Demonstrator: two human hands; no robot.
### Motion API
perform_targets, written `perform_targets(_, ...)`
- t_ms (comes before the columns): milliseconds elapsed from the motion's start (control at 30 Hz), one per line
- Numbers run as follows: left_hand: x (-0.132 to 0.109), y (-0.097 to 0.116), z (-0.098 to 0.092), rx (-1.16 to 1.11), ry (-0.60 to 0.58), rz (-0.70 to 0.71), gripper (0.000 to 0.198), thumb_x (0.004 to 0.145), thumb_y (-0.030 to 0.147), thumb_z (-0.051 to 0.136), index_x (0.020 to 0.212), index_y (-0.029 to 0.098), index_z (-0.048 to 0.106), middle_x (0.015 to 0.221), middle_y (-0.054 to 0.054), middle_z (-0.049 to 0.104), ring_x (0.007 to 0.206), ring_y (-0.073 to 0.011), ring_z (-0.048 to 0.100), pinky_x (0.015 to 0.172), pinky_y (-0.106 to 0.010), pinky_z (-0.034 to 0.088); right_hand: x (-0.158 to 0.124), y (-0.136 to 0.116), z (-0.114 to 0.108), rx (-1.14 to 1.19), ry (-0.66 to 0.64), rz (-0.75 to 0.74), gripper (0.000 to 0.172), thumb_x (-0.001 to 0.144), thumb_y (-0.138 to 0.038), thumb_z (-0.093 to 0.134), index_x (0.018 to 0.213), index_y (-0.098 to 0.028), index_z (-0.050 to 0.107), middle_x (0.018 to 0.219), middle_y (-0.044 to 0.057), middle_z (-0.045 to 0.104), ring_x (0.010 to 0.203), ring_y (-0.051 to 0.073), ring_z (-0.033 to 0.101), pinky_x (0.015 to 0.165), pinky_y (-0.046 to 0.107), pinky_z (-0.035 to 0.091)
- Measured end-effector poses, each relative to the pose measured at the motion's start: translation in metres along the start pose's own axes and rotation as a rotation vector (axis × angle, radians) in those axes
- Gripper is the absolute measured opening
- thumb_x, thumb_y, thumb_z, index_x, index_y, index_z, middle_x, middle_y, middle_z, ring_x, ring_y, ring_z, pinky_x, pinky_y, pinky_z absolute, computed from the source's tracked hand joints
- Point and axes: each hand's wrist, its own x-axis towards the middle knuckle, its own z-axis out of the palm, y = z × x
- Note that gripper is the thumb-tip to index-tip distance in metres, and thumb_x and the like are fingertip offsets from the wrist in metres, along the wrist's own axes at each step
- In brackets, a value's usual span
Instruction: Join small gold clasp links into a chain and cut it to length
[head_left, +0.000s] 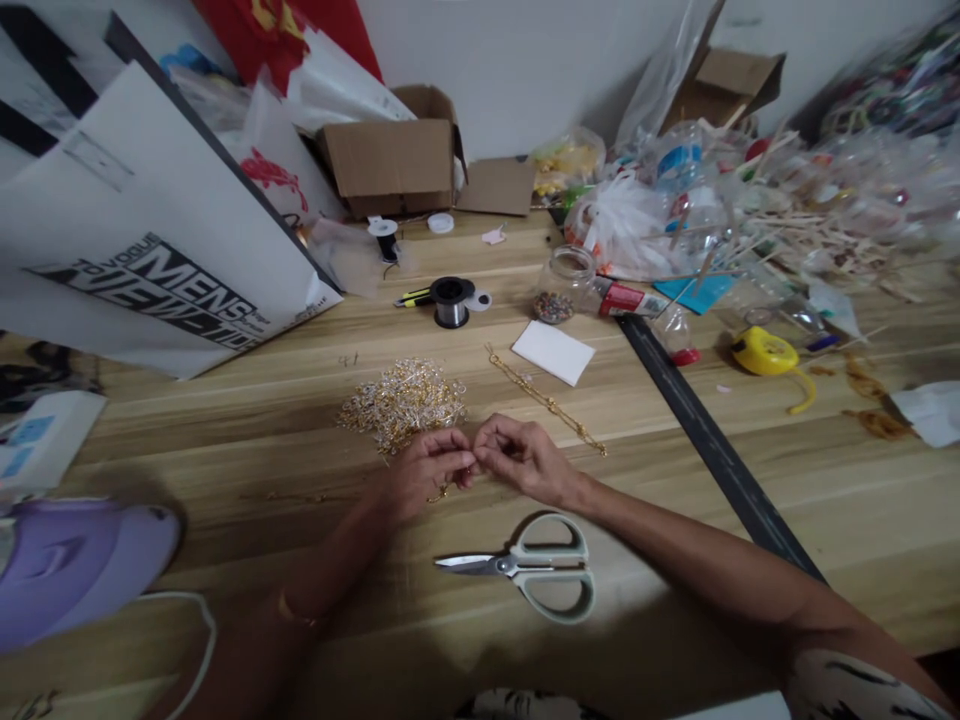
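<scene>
My left hand (pixel 431 470) and my right hand (pixel 529 462) meet fingertip to fingertip above the wooden table, both pinched closed. From under the left fingers a short bit of gold beaded chain (pixel 439 494) shows; the rest is hidden. What the right fingertips pinch is too small to make out. Just beyond the left hand lies a heap of gold and clear bead links (pixel 409 400). A gold beaded chain (pixel 551 402) stretches across the tabletop beyond my right hand. Scissors (pixel 517 566) with pale handles rest nearer to me, their blades pointing left.
Beyond the heap are a wire spool (pixel 451 303), a yellow cutter (pixel 414 298), a jar of beads (pixel 562 285) and a white card (pixel 553 352). A black metal strip (pixel 705 430) and tape measure (pixel 765 351) lie right. At left stand a paper bag (pixel 157 240) and purple device (pixel 90 565).
</scene>
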Motion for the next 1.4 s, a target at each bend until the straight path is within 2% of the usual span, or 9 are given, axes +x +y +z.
perform_targets(300, 0.001, -0.002, 0.0, -0.098, -0.016, 0.007, 0.016, 0.074, 0.026, 0.068, 0.074, 0.011, 0.063, 0.067, -0.002, 0.063, 0.059, -0.0095, 0.057, 0.058, -0.022, 0.043, 0.005, -0.005, 0.001, 0.326, -0.04, 0.129, 0.027, 0.082, -0.04, 0.059, 0.079, -0.015, 0.051, 0.059, -0.003, 0.052, 0.05, 0.007, 0.046, 0.046, 0.018, 0.037)
perform_targets(567, 0.001, 0.002, 0.002, -0.106, 0.009, -0.024, 0.019, 0.066, 0.026, 0.075, 0.071, 0.011, 0.064, 0.063, -0.002, 0.064, 0.055, -0.009, 0.056, 0.055, -0.021, 0.041, 0.006, -0.009, -0.002, 0.369, -0.07, 0.182, 0.028, 0.081, -0.042, 0.06, 0.08, -0.015, 0.05, 0.058, -0.004, 0.053, 0.049, 0.006, 0.048, 0.044, 0.016, 0.04)
perform_targets(800, 0.0, 0.004, 0.005, -0.096, 0.026, -0.036, 0.022, 0.06, 0.025, 0.078, 0.067, 0.012, 0.063, 0.058, 0.0, 0.062, 0.053, -0.0079, 0.053, 0.054, -0.02, 0.038, 0.005, -0.009, -0.001, 0.386, -0.082, 0.149, 0.025, 0.083, -0.038, 0.059, 0.082, -0.015, 0.051, 0.055, -0.005, 0.05, 0.046, 0.005, 0.045, 0.043, 0.015, 0.039)
perform_targets(967, -0.001, 0.004, 0.002, -0.133, 0.035, -0.049, 0.023, 0.061, 0.027, 0.078, 0.067, 0.012, 0.062, 0.059, 0.0, 0.061, 0.053, -0.0078, 0.053, 0.054, -0.02, 0.038, 0.007, -0.008, -0.004, 0.396, -0.083, 0.168, 0.024, 0.081, -0.036, 0.061, 0.083, -0.014, 0.052, 0.058, -0.005, 0.054, 0.046, 0.005, 0.046, 0.043, 0.015, 0.039)
perform_targets(1167, 0.0, 0.006, -0.001, -0.126, 0.081, -0.038, 0.024, 0.061, 0.029, 0.077, 0.069, 0.013, 0.062, 0.059, 0.001, 0.06, 0.053, -0.0078, 0.052, 0.054, -0.02, 0.038, 0.008, -0.009, -0.01, 0.288, -0.127, 0.181, 0.026, 0.079, -0.035, 0.063, 0.088, -0.012, 0.058, 0.061, -0.002, 0.055, 0.052, 0.007, 0.049, 0.049, 0.018, 0.04)
perform_targets(1300, -0.001, 0.009, 0.002, -0.06, 0.098, -0.006, 0.023, 0.062, 0.03, 0.075, 0.068, 0.012, 0.061, 0.059, 0.001, 0.059, 0.054, -0.0078, 0.052, 0.054, -0.02, 0.039, 0.008, -0.005, -0.013, 0.041, -0.11, 0.092, 0.022, 0.082, -0.034, 0.059, 0.081, -0.011, 0.059, 0.058, -0.004, 0.049, 0.051, 0.006, 0.041, 0.049, 0.019, 0.032)
perform_targets(1400, -0.002, 0.011, 0.003, -0.016, 0.098, 0.013, 0.024, 0.064, 0.032, 0.073, 0.068, 0.013, 0.058, 0.06, 0.001, 0.058, 0.055, -0.0086, 0.052, 0.054, -0.021, 0.039, 0.008, 0.0, -0.014, -0.118, -0.075, 0.02, 0.018, 0.085, -0.03, 0.054, 0.08, -0.013, 0.057, 0.062, -0.003, 0.049, 0.054, 0.007, 0.039, 0.051, 0.019, 0.031)
